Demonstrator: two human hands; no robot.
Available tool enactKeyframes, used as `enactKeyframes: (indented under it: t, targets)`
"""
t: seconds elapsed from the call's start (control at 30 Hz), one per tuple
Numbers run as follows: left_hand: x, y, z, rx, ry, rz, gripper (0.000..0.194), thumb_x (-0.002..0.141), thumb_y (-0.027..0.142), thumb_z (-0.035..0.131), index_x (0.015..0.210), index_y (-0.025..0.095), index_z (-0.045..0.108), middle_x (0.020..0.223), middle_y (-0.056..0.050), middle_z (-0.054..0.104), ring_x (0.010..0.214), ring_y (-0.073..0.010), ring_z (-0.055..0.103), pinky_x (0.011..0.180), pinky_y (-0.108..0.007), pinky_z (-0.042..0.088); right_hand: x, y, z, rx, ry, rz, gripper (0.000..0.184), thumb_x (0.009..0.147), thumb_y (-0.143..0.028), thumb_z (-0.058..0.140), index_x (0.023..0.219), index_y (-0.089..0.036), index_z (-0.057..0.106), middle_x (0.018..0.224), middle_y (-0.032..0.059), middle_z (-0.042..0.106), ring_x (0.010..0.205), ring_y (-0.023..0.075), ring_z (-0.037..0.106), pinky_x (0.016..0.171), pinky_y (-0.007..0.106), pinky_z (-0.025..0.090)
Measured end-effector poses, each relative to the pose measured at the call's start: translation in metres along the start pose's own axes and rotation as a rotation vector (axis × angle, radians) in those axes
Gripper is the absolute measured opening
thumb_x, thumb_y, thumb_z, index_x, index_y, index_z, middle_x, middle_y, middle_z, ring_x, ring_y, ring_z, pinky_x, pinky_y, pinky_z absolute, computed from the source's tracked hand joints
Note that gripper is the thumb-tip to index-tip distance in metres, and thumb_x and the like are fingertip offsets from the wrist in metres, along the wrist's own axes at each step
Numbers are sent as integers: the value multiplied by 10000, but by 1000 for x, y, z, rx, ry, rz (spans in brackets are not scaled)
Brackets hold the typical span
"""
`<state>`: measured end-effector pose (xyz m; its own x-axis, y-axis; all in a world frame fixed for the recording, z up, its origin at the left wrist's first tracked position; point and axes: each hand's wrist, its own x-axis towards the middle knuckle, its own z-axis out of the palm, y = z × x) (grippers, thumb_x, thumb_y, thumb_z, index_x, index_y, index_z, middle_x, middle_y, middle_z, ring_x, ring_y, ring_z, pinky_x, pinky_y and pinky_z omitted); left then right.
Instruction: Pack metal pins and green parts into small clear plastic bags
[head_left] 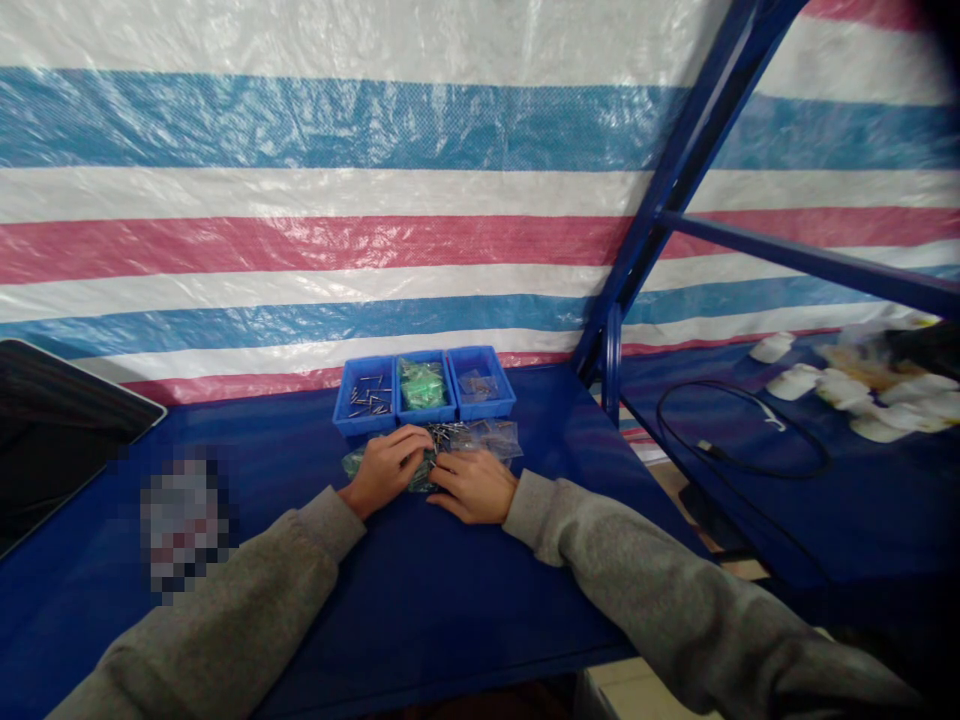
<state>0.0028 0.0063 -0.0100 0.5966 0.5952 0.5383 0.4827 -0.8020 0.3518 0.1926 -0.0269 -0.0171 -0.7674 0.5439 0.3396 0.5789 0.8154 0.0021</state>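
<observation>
On the table [442,610], before 3 blue bins [426,414], the left hand [385,468] and right hand [475,485] meet over a clear bag [501,436] and metal pieces [448,430]. Sorting seems underway, calling for fine pinching; I cannot tell whether fingers grip.

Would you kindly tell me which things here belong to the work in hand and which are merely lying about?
Likely in the work:
- three blue trays
- green packets
- small metal pieces
- clear plastic bag by the right hand

Likely just lying about:
- black cable
- white objects
- dark panel
- pixelated item, unidentifiable
</observation>
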Motion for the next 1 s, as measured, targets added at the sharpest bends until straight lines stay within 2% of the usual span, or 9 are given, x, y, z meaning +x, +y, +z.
enactKeyframes:
  t: [0.2, 0.5, 1.0]
  targets:
    - [2, 0, 0, 33, -60, 19, 202, 859, 125, 419, 914, 165, 609, 965, -56, 634, 878, -131, 596, 764, -234, 486, 1, 0, -1, -18, -15, 1, 237, 888, -394, 439, 877, -177, 535, 880, 41, 566, 788, 166, 552, 612, 268, 376]
    - [1, -3, 5, 99, -110, 63, 207, 844, 119, 430, 929, 173, 611, 970, -53, 640, 891, -140, 603, 799, -251, 487, 0, 0, 1, 3, -13, -11, 203, 889, -357, 449, 879, -172, 532, 856, 43, 573, 770, 151, 557, 623, 256, 373]
    - [-1, -4, 7, 119, -126, 56, 190, 841, 123, 452, 940, 176, 606, 981, -55, 639, 898, -152, 599, 814, -266, 481, 0, 0, 3, -2, 9, -18, 208, 892, -340, 442, 853, -162, 543, 833, 44, 581, 763, 147, 557, 634, 255, 373]
